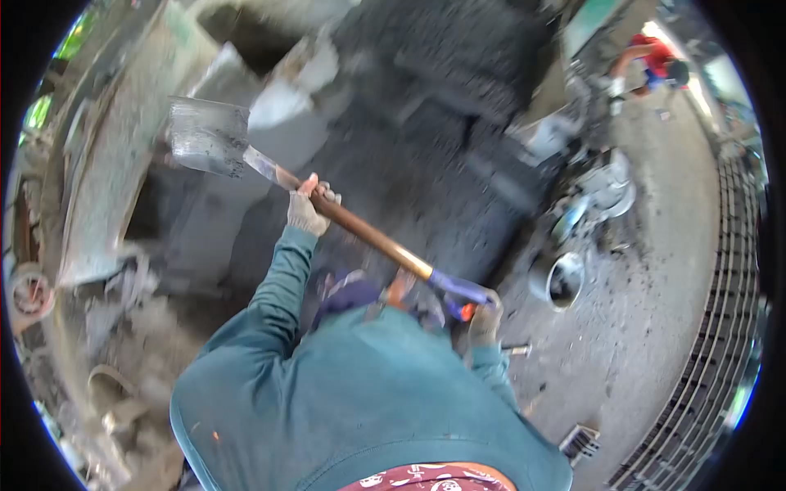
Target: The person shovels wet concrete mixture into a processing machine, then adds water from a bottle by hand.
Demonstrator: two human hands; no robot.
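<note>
A shovel (372, 236) with a wooden shaft and a flat metal blade lies slantwise across the view, its blade at the upper left. My left hand (309, 206), in a pale glove with bare fingertips, is wrapped round the shaft close to the blade. At the other end, my right hand (485, 317), also gloved, grips the purple handle. Dark smears mark the blade's lower part, and no load shows on it. Dark, grainy ground (409, 164) spreads beneath the shaft.
Pale slabs (282, 102) and a long board (123, 180) stand at the left. A round container (565, 281) and pale debris (606, 184) lie at the right, beside a metal grating (712, 327). Another person in red (655, 59) is at the upper right.
</note>
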